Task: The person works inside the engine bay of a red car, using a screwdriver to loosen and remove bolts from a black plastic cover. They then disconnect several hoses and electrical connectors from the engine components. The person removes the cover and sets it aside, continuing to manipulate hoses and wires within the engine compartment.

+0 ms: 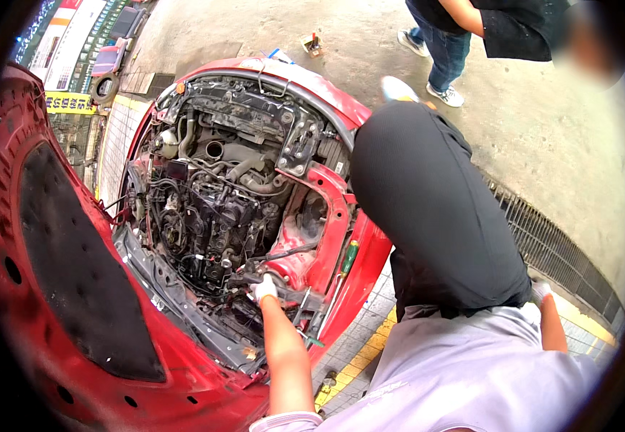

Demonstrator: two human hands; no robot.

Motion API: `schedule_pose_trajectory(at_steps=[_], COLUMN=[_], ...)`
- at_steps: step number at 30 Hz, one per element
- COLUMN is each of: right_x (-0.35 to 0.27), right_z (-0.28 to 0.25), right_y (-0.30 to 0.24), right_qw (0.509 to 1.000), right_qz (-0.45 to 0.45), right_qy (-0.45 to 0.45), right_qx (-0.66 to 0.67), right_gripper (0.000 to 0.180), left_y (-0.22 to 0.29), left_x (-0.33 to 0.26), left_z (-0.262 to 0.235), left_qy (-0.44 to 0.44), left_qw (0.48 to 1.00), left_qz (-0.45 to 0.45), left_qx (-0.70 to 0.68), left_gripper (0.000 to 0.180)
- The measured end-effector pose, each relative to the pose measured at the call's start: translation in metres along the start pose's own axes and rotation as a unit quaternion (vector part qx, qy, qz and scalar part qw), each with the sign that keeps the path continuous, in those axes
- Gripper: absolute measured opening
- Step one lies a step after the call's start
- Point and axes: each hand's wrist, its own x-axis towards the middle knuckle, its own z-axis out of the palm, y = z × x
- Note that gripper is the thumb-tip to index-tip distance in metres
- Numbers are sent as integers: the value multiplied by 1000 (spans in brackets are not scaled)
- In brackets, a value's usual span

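Observation:
My left hand [263,288], in a white glove, reaches into the engine bay [219,209] of a red car. Its fingers look closed against dark parts near the red strut tower [295,268]; what they hold, if anything, is too small to make out. Far to the right, my right hand [541,291], also gloved in white, hangs low beside my dark-trousered leg [435,194], its fingers mostly hidden. A screwdriver with a green handle [351,253] lies along the red fender [363,281]. Another green-handled tool [313,340] rests nearer me at the fender's edge.
The raised red hood [10,216] with its black liner stands at the left. My bent leg leans over the car's right side. Beyond it, another person in jeans [449,57] stands on the concrete floor. A floor grate [557,241] runs at the right; a tire [105,88] lies at the back left.

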Motion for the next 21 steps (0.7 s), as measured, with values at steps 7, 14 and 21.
schedule_pose_trajectory(at_steps=[7,14,21], right_x=[-64,-42,-36], right_z=[-51,54,345], right_y=[-225,-428,-635], right_qw=[941,888,530], right_qz=[-294,-435,-816], right_qy=[143,109,-29], right_qx=[-92,-104,-229], right_gripper=[30,26,26], left_y=[-31,-4,38], left_x=[12,-36,-60], left_z=[56,41,37], left_qy=[-63,15,31], left_qw=[997,999,997], left_qz=[-23,-2,-60], left_qx=[-50,-28,43], left_gripper=[87,78,64])
